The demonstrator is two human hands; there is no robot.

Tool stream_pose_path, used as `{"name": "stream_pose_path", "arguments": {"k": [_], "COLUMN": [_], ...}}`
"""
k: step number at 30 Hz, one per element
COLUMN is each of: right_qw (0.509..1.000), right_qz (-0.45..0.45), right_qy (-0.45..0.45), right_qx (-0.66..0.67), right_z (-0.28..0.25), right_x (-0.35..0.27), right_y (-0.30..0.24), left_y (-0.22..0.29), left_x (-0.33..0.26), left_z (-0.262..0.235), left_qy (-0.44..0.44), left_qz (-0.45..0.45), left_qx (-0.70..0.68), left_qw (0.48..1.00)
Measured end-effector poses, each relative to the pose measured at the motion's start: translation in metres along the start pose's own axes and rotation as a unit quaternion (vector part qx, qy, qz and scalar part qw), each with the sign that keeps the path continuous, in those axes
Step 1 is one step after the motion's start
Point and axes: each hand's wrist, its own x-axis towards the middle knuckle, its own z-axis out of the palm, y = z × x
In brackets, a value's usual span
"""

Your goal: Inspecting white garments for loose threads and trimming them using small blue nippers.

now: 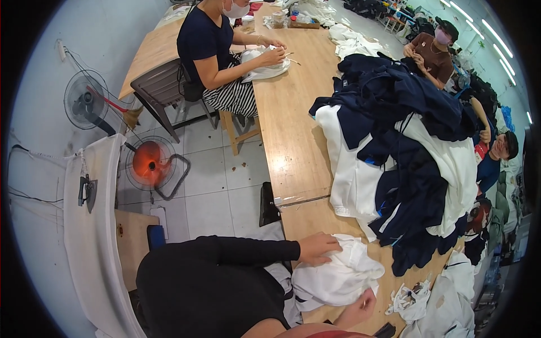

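A bunched white garment point(341, 276) lies at the near edge of the wooden table, close to my body. My left hand point(318, 248) is on its upper left part, fingers bent over the cloth and gripping it. Beside the garment's lower right side is my right hand point(359, 309), its fingers curled together. Something small and pale shows at those fingertips, too small and blurred to name. Just beyond the garment rises a large heap of navy point(417, 96) and white clothing.
White fabric scraps point(410, 298) and pale garments point(451, 293) lie to the right; a small black object point(385, 330) is near my right hand. Across the table, a seated person point(225, 62) handles white cloth. Two more people stand behind the heap. A fan point(151, 163) and an iron point(89, 193) are left.
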Motion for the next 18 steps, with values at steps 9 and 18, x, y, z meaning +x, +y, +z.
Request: {"name": "stream_pose_path", "arguments": {"k": [9,18], "right_qw": [0.997,0.984], "right_qz": [-0.020,0.024], "right_qy": [-0.079,-0.159], "right_qx": [-0.009,0.082], "right_z": [0.069,0.036], "right_x": [-0.018,-0.011], "right_y": [-0.030,-0.023], "left_y": [0.040,0.062], "left_x": [0.022,0.005], "left_z": [-0.018,-0.041], "left_qy": [0.065,-0.040], "left_qz": [0.077,0.116], "left_qx": [-0.064,-0.211], "left_qw": [0.993,0.970]}}
